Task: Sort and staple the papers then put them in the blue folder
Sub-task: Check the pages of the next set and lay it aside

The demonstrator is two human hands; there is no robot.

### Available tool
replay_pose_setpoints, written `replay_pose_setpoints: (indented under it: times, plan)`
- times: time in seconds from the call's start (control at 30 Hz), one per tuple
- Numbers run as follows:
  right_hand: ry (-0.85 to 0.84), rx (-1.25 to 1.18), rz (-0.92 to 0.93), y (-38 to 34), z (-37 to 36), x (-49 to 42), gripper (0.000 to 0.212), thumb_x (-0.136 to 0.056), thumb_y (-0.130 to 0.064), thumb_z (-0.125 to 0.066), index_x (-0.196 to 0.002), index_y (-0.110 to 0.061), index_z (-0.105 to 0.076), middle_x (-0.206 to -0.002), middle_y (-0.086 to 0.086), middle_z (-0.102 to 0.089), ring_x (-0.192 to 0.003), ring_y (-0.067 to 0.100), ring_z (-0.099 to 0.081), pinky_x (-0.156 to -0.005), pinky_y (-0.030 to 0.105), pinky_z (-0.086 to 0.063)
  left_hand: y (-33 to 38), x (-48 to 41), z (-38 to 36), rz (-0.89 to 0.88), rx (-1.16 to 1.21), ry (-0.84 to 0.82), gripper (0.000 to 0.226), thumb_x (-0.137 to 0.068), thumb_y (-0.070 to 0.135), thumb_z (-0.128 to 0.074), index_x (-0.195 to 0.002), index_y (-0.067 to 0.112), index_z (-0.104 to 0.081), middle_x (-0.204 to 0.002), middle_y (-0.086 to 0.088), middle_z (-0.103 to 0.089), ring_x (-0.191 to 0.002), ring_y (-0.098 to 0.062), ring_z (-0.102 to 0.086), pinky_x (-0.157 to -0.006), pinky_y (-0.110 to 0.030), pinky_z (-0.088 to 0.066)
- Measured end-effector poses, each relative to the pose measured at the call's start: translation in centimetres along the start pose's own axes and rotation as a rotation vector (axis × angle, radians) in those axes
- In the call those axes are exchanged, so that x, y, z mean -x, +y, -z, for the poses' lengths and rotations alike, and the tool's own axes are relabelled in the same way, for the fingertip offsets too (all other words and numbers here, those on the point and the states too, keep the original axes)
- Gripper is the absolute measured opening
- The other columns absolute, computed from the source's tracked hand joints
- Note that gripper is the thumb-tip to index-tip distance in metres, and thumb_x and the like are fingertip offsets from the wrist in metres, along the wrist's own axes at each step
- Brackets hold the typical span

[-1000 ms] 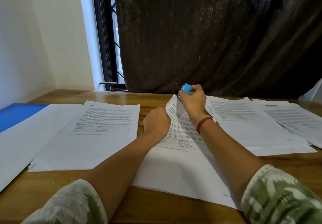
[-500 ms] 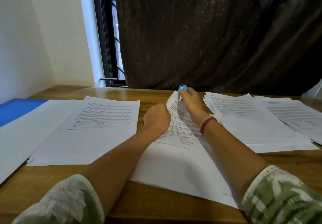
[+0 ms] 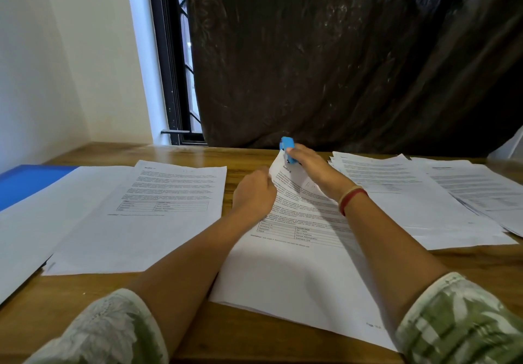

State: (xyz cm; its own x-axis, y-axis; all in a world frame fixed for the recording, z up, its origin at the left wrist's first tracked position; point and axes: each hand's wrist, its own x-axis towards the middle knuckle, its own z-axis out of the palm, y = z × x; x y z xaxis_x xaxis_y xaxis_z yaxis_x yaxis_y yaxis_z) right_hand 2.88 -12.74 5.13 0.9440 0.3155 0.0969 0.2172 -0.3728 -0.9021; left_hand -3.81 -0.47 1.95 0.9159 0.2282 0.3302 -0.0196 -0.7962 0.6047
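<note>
Two hands meet at the far corner of the paper set (image 3: pixel 283 278), my left hand (image 3: pixel 254 193) gripping its edge, my right hand (image 3: pixel 308 165) clasping the stapler (image 3: pixel 287 148) there; a slack grip could fan the sheets, the staple missing some.

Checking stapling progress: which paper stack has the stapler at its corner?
The middle stack: its raised far corner sits in the blue stapler held by the right hand. The left stack and the right stack lie flat, untouched.

Blue stapler (image 3: pixel 287 144), folder (image 3: pixel 25 182); perhaps floral sleeve (image 3: pixel 458 321)
</note>
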Motion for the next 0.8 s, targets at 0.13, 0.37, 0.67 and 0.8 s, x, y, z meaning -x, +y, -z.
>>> replay_pose_setpoints:
  times: [0.13, 0.37, 0.67, 0.8]
  plan:
    - [-0.034, -0.003, 0.044, 0.73, 0.73, -0.11, 0.035, -0.092, -0.050, -0.056, -0.106, -0.020, -0.068, -0.095, -0.001, -0.070, -0.093, 0.018, -0.064, -0.092, 0.036, -0.045, 0.14, 0.05, -0.09, -0.005, 0.003, -0.015, 0.021, -0.100, 0.032, -0.047, -0.111, 0.016, -0.055, -0.102, 0.001, -0.061, -0.087, -0.016, -0.061, -0.078, -0.029, -0.056]
    - [-0.040, -0.062, 0.082, 1.03, 0.76, -0.01, 0.028, -0.092, -0.046, -0.059, -0.093, -0.022, -0.071, -0.083, -0.004, -0.072, -0.080, 0.013, -0.064, -0.081, 0.029, -0.044, -0.05, -0.09, -0.36, 0.000, 0.037, -0.012, 0.020, -0.100, 0.032, -0.046, -0.110, 0.017, -0.054, -0.094, 0.007, -0.055, -0.084, -0.015, -0.061, -0.075, -0.028, -0.054]
    - [-0.004, -0.026, 0.037, 0.96, 0.65, -0.24, 0.037, -0.091, -0.051, -0.057, -0.106, -0.020, -0.069, -0.094, 0.000, -0.072, -0.089, 0.018, -0.065, -0.083, 0.033, -0.046, -0.41, -0.37, -0.58, 0.011, 0.076, -0.022, 0.020, -0.101, 0.032, -0.045, -0.110, 0.017, -0.054, -0.101, 0.003, -0.060, -0.085, -0.017, -0.063, -0.075, -0.027, -0.053]
    - [-0.022, -0.055, 0.057, 1.10, 0.50, -0.43, 0.036, -0.090, -0.049, -0.060, -0.106, -0.017, -0.069, -0.096, 0.003, -0.072, -0.091, 0.021, -0.065, -0.093, 0.039, -0.047, -0.60, -0.48, -0.80, 0.024, 0.122, -0.019, 0.017, -0.101, 0.031, -0.044, -0.106, 0.019, -0.054, -0.103, 0.001, -0.063, -0.084, -0.018, -0.064, -0.074, -0.030, -0.054]
